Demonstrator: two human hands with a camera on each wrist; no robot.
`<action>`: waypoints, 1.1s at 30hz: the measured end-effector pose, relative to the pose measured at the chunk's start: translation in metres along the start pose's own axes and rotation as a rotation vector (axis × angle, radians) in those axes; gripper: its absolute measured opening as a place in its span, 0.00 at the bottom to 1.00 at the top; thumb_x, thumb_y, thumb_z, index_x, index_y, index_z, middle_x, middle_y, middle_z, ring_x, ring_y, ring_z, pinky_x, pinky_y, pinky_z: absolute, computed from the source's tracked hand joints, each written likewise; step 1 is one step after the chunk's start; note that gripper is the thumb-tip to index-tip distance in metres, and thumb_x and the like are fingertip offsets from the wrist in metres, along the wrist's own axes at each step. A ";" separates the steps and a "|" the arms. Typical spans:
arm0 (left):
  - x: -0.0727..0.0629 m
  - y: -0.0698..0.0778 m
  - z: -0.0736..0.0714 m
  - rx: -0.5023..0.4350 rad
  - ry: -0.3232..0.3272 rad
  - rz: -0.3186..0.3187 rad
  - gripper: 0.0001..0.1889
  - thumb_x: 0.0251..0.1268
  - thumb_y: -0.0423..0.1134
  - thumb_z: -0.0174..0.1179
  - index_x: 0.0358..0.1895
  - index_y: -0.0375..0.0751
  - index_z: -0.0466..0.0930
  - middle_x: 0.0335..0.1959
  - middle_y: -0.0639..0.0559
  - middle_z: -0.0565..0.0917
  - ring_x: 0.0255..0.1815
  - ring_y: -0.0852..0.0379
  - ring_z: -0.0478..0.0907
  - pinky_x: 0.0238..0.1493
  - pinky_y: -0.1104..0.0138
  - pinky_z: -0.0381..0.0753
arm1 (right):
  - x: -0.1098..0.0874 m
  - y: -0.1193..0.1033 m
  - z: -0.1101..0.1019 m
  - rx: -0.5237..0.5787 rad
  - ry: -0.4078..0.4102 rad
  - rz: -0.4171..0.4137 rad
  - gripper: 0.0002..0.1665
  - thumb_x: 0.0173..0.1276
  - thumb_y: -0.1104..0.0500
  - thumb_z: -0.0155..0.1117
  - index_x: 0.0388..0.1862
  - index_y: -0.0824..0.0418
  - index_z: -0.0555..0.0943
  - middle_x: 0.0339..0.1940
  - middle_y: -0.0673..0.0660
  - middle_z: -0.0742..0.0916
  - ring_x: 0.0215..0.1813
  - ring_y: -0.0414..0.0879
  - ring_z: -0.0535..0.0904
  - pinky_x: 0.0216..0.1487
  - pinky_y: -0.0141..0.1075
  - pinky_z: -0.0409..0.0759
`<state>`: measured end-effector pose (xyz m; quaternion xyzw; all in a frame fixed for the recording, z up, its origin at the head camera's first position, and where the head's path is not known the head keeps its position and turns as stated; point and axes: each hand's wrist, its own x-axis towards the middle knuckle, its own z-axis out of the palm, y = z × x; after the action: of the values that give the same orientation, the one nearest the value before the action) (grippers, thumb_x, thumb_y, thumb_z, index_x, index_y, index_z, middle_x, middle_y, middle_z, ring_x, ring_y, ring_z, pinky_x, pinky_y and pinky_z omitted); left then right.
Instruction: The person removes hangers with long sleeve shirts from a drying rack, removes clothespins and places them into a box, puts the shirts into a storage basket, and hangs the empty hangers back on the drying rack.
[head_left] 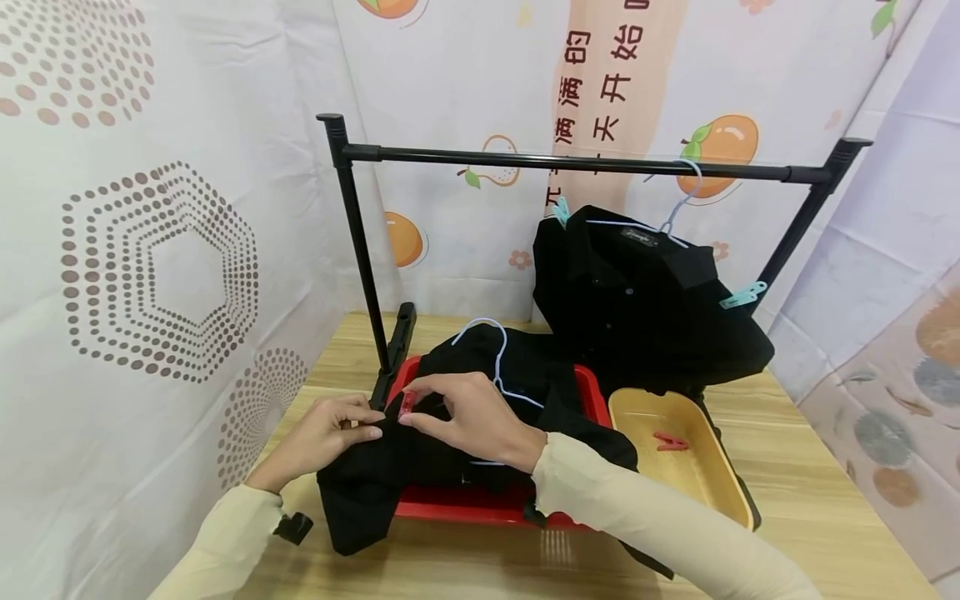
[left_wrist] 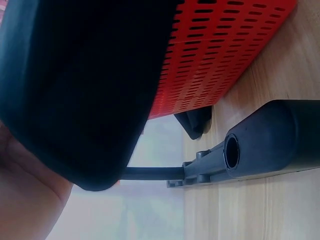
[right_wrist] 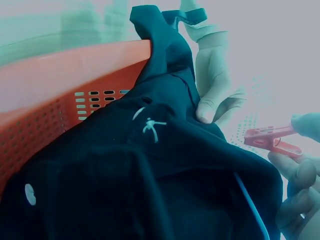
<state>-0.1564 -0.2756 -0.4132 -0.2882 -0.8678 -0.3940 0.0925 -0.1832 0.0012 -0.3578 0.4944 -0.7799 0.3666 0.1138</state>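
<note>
A black shirt [head_left: 358, 508] with a light blue hanger [head_left: 501, 354] in it lies over a red basket [head_left: 487, 510], one sleeve hanging over the front left rim. My left hand [head_left: 330, 433] pinches the shirt near its left shoulder; in the left wrist view the black cloth [left_wrist: 85, 100] covers most of that hand. Between thumb and fingers my right hand [head_left: 476, 417] holds a red clothespin [head_left: 407, 403]. The right wrist view has this clothespin [right_wrist: 270, 140] just beside the shirt's shoulder, apart from the cloth, its jaws towards the left hand [right_wrist: 212, 85].
Behind stands a black rack with a crossbar [head_left: 525, 160]. Another black shirt [head_left: 622, 292] hangs there on a blue hanger [head_left: 678, 204], with teal clothespins [head_left: 744, 296] at its shoulders. At the right, a yellow tray [head_left: 705, 467] holds a red clothespin [head_left: 670, 442].
</note>
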 end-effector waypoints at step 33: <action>-0.005 -0.001 0.000 0.025 0.003 -0.003 0.10 0.63 0.32 0.71 0.47 0.43 0.92 0.33 0.67 0.83 0.25 0.63 0.72 0.29 0.67 0.76 | -0.033 -0.003 -0.032 0.099 0.017 0.150 0.18 0.72 0.47 0.71 0.54 0.54 0.86 0.45 0.42 0.89 0.14 0.39 0.64 0.17 0.32 0.62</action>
<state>-0.1527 -0.2785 -0.4160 -0.2854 -0.8730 -0.3836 0.0969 -0.1707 0.0449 -0.3523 0.4366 -0.7946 0.4165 0.0681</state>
